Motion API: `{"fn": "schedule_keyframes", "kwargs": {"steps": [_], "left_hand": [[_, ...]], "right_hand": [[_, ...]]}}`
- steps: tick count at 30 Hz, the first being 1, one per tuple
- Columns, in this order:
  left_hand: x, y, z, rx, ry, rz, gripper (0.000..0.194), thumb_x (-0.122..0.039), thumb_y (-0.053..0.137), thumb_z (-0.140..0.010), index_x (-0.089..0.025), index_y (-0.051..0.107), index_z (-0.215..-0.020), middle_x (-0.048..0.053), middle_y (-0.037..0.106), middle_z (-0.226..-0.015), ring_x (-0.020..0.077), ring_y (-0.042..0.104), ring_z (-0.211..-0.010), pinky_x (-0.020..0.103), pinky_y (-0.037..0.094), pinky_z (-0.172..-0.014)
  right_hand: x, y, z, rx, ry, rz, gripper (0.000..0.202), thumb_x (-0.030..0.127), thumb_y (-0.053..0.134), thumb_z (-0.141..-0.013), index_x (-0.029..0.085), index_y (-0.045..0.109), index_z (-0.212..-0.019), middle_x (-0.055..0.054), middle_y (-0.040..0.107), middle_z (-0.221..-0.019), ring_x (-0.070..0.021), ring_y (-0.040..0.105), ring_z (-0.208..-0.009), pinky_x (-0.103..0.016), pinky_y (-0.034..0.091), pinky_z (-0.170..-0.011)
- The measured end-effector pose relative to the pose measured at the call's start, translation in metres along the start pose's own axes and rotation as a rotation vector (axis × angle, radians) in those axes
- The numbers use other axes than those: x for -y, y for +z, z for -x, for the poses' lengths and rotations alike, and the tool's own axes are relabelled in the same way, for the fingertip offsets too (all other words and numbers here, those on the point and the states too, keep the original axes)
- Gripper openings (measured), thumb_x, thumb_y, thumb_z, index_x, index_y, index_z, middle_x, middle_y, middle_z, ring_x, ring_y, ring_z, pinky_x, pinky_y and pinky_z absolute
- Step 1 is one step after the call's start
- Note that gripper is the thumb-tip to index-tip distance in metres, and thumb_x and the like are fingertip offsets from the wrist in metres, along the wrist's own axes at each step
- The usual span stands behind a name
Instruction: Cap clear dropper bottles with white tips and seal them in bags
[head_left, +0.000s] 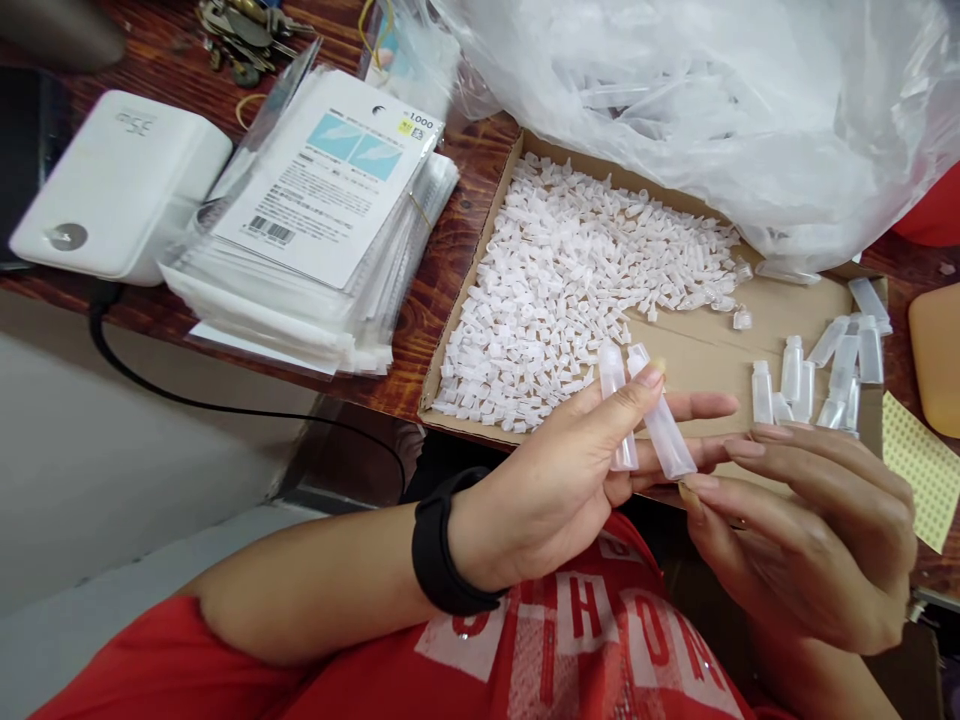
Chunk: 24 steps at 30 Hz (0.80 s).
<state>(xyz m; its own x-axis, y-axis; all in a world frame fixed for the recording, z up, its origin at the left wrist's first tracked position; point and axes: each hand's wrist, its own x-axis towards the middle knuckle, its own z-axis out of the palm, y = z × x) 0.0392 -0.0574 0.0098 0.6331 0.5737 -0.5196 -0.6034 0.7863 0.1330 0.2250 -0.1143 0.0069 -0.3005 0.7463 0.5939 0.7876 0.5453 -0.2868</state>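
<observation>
The left hand (555, 470) grasps two translucent tubes (667, 440) under its thumb at the near edge of the cardboard tray (686, 350); the right hand's (817, 530) fingertips are at one tube's lower end, whether pinching I cannot tell. The tubes look light, slightly squeezable and slick, best held mid-body. The top packaged card (330, 175) reads "1,000", its small print illegible.
</observation>
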Motion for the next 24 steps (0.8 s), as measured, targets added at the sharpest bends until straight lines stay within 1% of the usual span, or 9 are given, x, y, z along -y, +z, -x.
{"fn": "schedule_keyframes", "kwargs": {"steps": [2, 6, 9, 13, 17, 20, 24], "left_hand": [[0.0008, -0.0010, -0.0006, 0.002, 0.006, 0.005, 0.029, -0.033, 0.057, -0.112, -0.016, 0.071, -0.092, 0.008, 0.083, -0.114, 0.0171, 0.082, -0.092, 0.028, 0.063, -0.085], [0.0016, -0.0024, -0.0005, 0.009, 0.010, 0.014, 0.027, -0.034, 0.057, -0.112, -0.018, 0.069, -0.093, 0.008, 0.083, -0.114, 0.0182, 0.082, -0.092, 0.030, 0.063, -0.085], [0.0013, -0.0022, 0.0003, 0.002, 0.012, 0.007, 0.026, -0.034, 0.058, -0.111, -0.018, 0.069, -0.094, 0.008, 0.083, -0.114, 0.0189, 0.082, -0.092, 0.031, 0.062, -0.087], [0.0007, -0.0010, 0.0004, -0.016, 0.009, -0.005, 0.030, -0.034, 0.055, -0.112, -0.017, 0.071, -0.094, 0.010, 0.082, -0.118, 0.0202, 0.082, -0.093, 0.034, 0.062, -0.089], [0.0010, -0.0015, -0.0005, -0.021, 0.008, -0.010, 0.033, -0.034, 0.054, -0.113, -0.017, 0.074, -0.094, 0.010, 0.082, -0.119, 0.0186, 0.082, -0.092, 0.031, 0.062, -0.087], [0.0010, -0.0019, -0.0004, -0.019, 0.005, 0.011, 0.033, -0.033, 0.054, -0.113, -0.017, 0.073, -0.091, 0.008, 0.083, -0.113, 0.0176, 0.082, -0.090, 0.029, 0.063, -0.083], [0.0001, -0.0014, -0.0008, -0.034, -0.003, 0.024, 0.032, -0.034, 0.055, -0.113, -0.017, 0.073, -0.092, 0.009, 0.083, -0.114, 0.0175, 0.082, -0.091, 0.028, 0.063, -0.083]], "right_hand": [[-0.0011, 0.0018, 0.0007, -0.025, 0.019, -0.009, 0.026, 0.011, 0.092, -0.079, 0.028, 0.081, -0.095, -0.001, 0.078, -0.098, -0.0245, 0.079, -0.095, -0.047, 0.066, -0.090], [-0.0032, 0.0020, 0.0007, -0.004, 0.004, 0.002, 0.028, 0.012, 0.093, -0.078, 0.028, 0.081, -0.097, -0.002, 0.079, -0.101, -0.0262, 0.080, -0.097, -0.048, 0.067, -0.090], [-0.0019, 0.0012, -0.0007, -0.009, -0.009, 0.007, 0.028, 0.009, 0.090, -0.079, 0.028, 0.081, -0.098, -0.003, 0.079, -0.101, -0.0260, 0.079, -0.097, -0.048, 0.066, -0.091], [0.0025, 0.0000, -0.0026, 0.008, 0.033, -0.027, 0.027, 0.009, 0.085, -0.081, 0.029, 0.079, -0.097, -0.003, 0.078, -0.100, -0.0254, 0.078, -0.099, -0.048, 0.064, -0.093], [0.0022, -0.0008, -0.0045, 0.047, 0.033, -0.035, 0.026, 0.009, 0.082, -0.084, 0.030, 0.078, -0.099, -0.003, 0.078, -0.102, -0.0247, 0.077, -0.102, -0.046, 0.063, -0.095], [-0.0009, -0.0005, -0.0048, 0.055, 0.011, -0.010, 0.027, 0.010, 0.084, -0.083, 0.030, 0.078, -0.101, -0.004, 0.078, -0.103, -0.0257, 0.077, -0.100, -0.047, 0.063, -0.093], [-0.0029, -0.0010, -0.0023, 0.061, -0.012, 0.009, 0.030, 0.010, 0.087, -0.081, 0.029, 0.080, -0.104, -0.004, 0.078, -0.104, -0.0267, 0.077, -0.102, -0.048, 0.063, -0.095]]}}
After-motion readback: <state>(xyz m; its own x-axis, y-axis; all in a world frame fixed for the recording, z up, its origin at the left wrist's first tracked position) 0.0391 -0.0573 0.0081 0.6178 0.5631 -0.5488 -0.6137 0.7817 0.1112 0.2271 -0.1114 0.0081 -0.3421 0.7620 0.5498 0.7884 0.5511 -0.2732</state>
